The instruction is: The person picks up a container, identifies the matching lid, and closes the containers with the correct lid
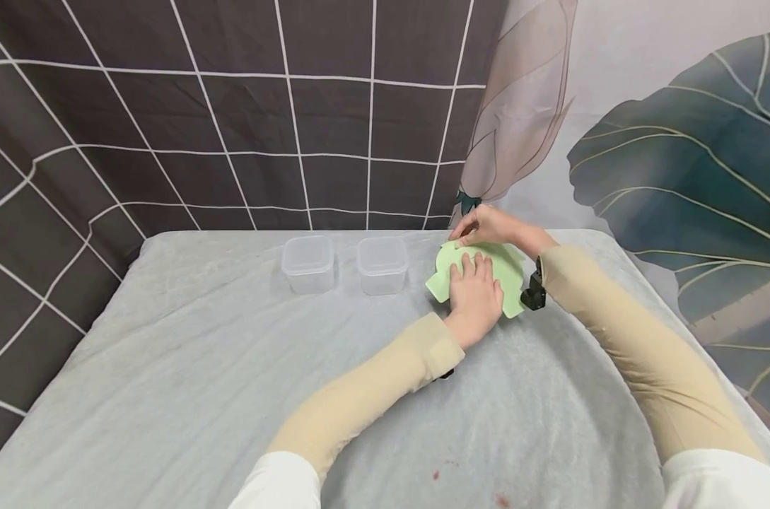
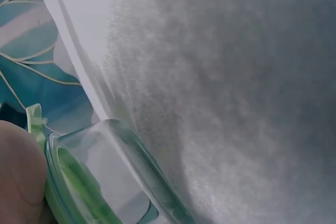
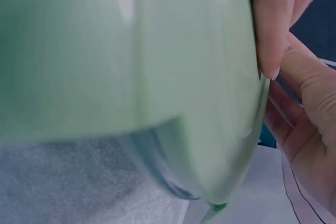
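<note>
A glass food container [image 2: 118, 161] wears a pale green snap lid [image 1: 508, 267] at the far right of the table; its side flaps stick out. My left hand [image 1: 476, 297] lies across the lid with its fingers extended. At the far edge, my right hand [image 1: 491, 226] pinches the lid's rim between thumb and fingers. In the right wrist view, the green lid fills much of the picture, with the right hand [image 3: 317, 114] at its edge. The left wrist view shows the clear glass side, and part of the left hand [image 2: 20, 169] against the lid.
Two clear plastic boxes with lids, a left one [image 1: 308, 265] and a right one [image 1: 382, 266], stand left of the glass container. A grey cloth [image 1: 232, 353] covers the table. Behind hang a dark grid curtain [image 1: 245, 113] and a leaf-patterned one [image 1: 690, 170].
</note>
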Tool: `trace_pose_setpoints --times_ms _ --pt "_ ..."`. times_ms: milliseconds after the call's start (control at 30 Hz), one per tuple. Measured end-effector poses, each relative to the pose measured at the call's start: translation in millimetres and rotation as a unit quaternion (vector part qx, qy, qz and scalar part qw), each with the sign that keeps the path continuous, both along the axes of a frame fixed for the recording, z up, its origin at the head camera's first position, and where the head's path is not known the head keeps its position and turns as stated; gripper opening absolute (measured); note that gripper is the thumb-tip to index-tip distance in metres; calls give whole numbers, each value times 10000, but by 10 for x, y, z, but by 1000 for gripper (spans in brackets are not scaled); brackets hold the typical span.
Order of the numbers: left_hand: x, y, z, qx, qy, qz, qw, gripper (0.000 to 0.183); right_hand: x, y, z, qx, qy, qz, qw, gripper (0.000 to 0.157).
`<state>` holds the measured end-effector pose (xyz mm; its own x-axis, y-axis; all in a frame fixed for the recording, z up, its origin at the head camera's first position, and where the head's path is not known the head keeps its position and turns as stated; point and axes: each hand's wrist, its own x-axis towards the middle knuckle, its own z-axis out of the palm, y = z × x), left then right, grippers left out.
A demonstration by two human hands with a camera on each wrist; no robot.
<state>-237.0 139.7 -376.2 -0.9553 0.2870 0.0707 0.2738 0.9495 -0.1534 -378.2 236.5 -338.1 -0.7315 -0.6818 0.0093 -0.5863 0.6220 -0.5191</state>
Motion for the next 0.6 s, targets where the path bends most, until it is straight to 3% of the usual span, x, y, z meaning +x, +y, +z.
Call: trace_pose_setpoints --times_ms 167,333,600 --pt "-20 -28 47 -186 -177 -131 9996 49 37 3 14 99 295 118 9994 16" --pt "-74 -133 142 -293 -437 -552 9971 50 36 21 32 195 826 498 9952 15" --pt "-214 -378 122 145 -711 -1381 9878 47 59 28 39 385 780 673 9939 16"
